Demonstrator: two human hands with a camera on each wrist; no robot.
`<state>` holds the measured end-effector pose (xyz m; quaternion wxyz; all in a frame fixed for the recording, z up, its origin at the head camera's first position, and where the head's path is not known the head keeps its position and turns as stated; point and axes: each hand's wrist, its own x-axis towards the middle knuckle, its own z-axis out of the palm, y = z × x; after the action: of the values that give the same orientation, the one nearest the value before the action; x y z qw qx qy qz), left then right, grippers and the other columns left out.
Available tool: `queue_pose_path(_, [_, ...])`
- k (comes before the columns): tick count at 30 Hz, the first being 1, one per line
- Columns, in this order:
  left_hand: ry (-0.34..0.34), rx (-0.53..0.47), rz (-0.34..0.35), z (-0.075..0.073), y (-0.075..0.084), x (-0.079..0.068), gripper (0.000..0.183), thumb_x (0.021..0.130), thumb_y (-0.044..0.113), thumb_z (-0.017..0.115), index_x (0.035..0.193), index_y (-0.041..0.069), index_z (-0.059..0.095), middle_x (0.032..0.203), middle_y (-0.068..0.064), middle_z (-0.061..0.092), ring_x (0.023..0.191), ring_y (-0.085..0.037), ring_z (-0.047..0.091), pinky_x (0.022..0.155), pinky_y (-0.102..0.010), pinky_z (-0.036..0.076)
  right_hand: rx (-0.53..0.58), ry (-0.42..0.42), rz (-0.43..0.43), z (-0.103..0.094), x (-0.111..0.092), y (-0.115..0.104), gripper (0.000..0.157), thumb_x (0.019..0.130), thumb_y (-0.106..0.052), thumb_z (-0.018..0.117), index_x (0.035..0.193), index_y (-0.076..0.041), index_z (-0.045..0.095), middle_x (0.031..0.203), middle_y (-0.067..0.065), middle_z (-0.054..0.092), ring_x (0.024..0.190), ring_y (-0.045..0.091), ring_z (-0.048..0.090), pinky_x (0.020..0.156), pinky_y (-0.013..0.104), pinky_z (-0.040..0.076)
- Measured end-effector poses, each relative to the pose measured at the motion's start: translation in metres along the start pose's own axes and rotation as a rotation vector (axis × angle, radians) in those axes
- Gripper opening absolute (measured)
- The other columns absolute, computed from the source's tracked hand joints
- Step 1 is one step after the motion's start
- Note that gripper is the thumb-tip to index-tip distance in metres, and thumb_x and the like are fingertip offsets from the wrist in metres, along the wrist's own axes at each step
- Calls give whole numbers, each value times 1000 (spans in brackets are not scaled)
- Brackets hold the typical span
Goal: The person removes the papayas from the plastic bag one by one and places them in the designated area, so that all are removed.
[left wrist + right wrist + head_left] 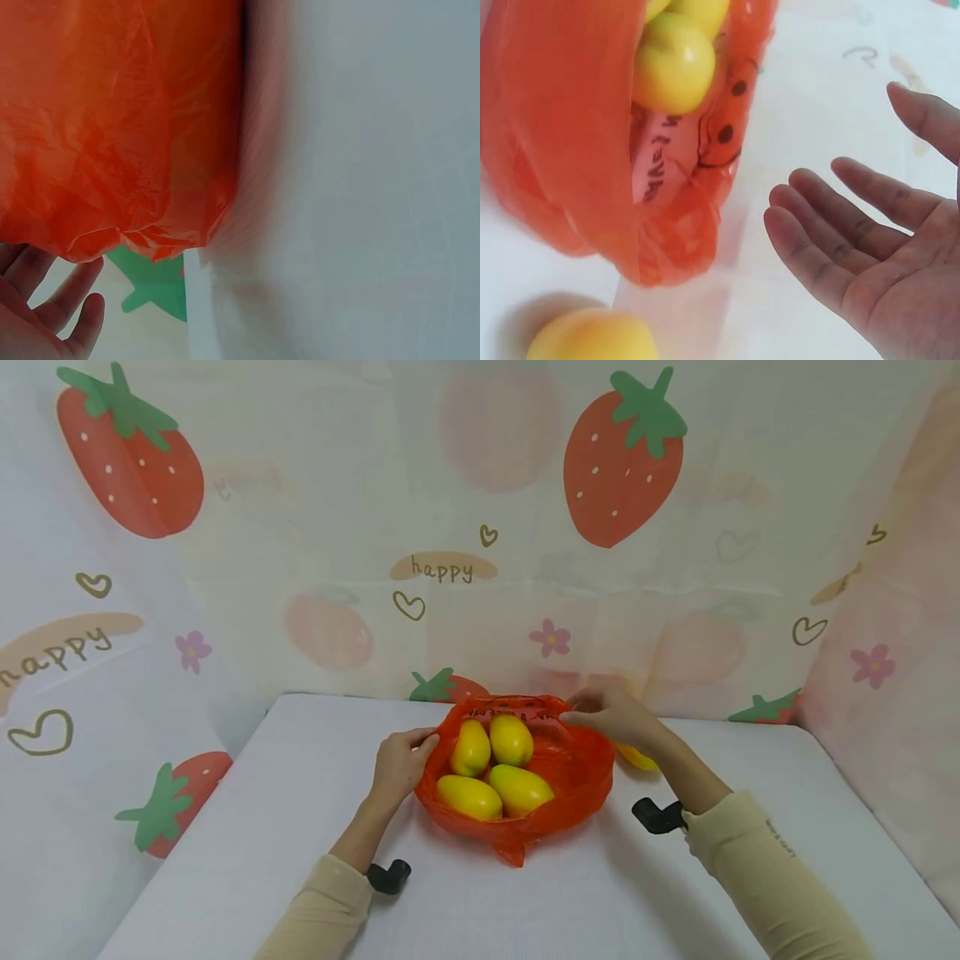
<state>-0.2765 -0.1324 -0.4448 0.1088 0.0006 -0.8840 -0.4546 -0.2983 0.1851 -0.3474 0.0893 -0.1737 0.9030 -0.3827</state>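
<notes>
A red plastic bag (592,768) sits on the white table with its mouth spread wide. Several yellow mangoes (520,790) lie inside, grouped toward its left half. At the bag's left rim, my left hand (401,766) pinches the edge; its thumb is hidden in the left wrist view, where loosely bent fingers (71,296) show by the crumpled rim. My right hand (885,270) is spread with fingers apart and holds nothing, beside the bag's far right rim. One more mango (637,757) lies on the table to the right of the bag, partly covered by it in the head view.
Behind the table (315,735) hangs a pale cloth backdrop (337,527) printed with strawberries, hearts and flowers. It continues along the left and right sides. Black wrist mounts (657,816) stick out from both forearms.
</notes>
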Motion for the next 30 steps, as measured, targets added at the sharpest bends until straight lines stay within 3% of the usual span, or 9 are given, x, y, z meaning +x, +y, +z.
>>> queue_pose_path(4, [5, 2, 8, 1, 0, 0, 29, 97, 22, 59, 118, 4, 71, 114, -15, 72, 111, -32, 65, 95, -44, 55, 4, -15, 12, 8, 0, -3, 44, 92, -30, 67, 124, -1, 61, 121, 16, 65, 112, 31, 60, 96, 45, 55])
queue_pose_path(11, [-4, -9, 6, 2, -1, -1, 30, 98, 21, 58, 119, 4, 69, 116, -15, 71, 111, -32, 65, 95, -43, 55, 99, -67, 129, 23, 0, -6, 51, 87, -39, 71, 129, -11, 61, 124, 10, 64, 115, 27, 57, 96, 40, 55])
queue_pose_path(18, [12, -11, 15, 2, -2, 0, 29, 97, 21, 59, 118, 4, 70, 115, -15, 72, 111, -32, 65, 95, -44, 55, -102, -75, -3, 34, 2, -10, 45, 89, -34, 70, 125, -8, 64, 116, 12, 67, 103, 25, 61, 85, 35, 59])
queue_pose_path(26, [6, -12, 5, 3, -2, 0, 29, 98, 22, 58, 119, 5, 70, 116, -14, 71, 111, -31, 65, 95, -43, 55, -146, -110, -5, 49, 3, -11, 52, 87, -36, 72, 127, -4, 62, 114, 9, 67, 103, 23, 60, 90, 37, 57])
queue_pose_path(30, [11, -4, 11, 3, -2, 1, 29, 98, 22, 58, 118, 5, 71, 115, -14, 72, 111, -32, 65, 95, -43, 55, -156, -132, 11, 57, 5, -9, 54, 85, -36, 73, 128, -5, 61, 121, 12, 66, 107, 24, 60, 92, 38, 57])
